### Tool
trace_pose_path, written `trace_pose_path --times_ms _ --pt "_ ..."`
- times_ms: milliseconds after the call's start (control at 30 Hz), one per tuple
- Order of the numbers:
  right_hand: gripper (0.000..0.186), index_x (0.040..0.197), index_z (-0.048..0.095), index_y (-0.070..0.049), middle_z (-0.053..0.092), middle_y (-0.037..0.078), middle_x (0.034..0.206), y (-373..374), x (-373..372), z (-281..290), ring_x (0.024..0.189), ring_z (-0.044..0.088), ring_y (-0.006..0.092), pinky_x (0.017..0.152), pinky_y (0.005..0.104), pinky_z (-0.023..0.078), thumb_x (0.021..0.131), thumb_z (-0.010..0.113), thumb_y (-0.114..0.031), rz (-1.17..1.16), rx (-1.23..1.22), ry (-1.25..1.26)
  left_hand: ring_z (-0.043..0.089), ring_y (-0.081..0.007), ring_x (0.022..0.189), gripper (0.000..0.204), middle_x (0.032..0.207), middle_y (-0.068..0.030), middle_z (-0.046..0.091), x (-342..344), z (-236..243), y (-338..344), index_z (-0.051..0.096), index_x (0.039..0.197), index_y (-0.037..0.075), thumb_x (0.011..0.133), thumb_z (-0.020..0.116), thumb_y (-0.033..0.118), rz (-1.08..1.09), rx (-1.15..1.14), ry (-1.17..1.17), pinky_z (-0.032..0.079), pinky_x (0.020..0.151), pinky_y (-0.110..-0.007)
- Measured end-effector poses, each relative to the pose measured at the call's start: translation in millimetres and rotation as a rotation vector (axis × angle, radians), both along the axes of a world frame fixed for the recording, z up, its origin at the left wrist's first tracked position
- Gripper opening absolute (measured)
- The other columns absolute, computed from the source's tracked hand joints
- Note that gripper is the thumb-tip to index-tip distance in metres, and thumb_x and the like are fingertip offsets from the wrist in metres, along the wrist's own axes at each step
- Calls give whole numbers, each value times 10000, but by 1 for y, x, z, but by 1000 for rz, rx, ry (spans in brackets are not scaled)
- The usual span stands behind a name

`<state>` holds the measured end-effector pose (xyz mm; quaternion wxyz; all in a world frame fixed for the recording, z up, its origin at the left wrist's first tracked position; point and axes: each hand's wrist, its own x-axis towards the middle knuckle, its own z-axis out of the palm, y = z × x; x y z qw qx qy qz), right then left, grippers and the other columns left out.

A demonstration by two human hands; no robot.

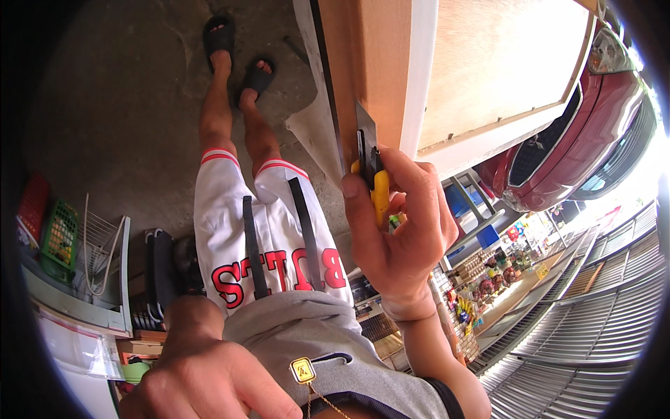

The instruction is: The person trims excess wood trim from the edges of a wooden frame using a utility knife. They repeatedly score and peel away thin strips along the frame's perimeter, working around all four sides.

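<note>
My right hand (398,223) is closed around a utility knife (380,192) with a yellow and black handle. Its broad metal blade (365,126) points away from me and lies along, or just in front of, the edge of a brown wooden board (380,63). Whether the blade touches the wood I cannot make out. Low at the left, close to the camera, my left hand (202,380) is bent back toward me over my grey shirt. Its fingers run out of the lower edge, so what they do is hidden.
A pale wooden panel (502,77) with a white frame adjoins the board. Beyond it stands a dark red car (579,140). Metal shutter slats (586,342) line the right. At left are a green basket (61,234) and a wire rack (101,244). My sandalled feet stand on concrete (132,105).
</note>
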<state>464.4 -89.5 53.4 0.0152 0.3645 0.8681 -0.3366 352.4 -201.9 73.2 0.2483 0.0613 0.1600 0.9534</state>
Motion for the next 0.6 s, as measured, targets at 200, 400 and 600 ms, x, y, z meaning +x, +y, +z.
trace_pose_path --times_ms 200,400,600 --pt "367 1140 612 40 639 157 859 0 1 0 673 648 276 566 340 520 794 735 42 0 -1 3 367 -20 441 390 839 50 701 -19 18 -12 300 636 255 942 428 49 -287 -229 -106 217 411 -221" --pt "361 1134 615 37 640 154 857 0 1 -1 669 646 276 566 339 520 795 739 36 4 4 -2 398 -24 471 390 835 78 685 -12 9 -11 312 633 264 943 447 70 -205 -175 -40 219 423 -218" --pt "363 1134 622 25 641 151 851 -2 2 -4 661 644 268 565 337 518 792 745 32 -28 17 29 429 -28 501 390 832 107 669 -8 4 -4 323 631 273 945 465 90 -164 -154 -4 222 434 -215"
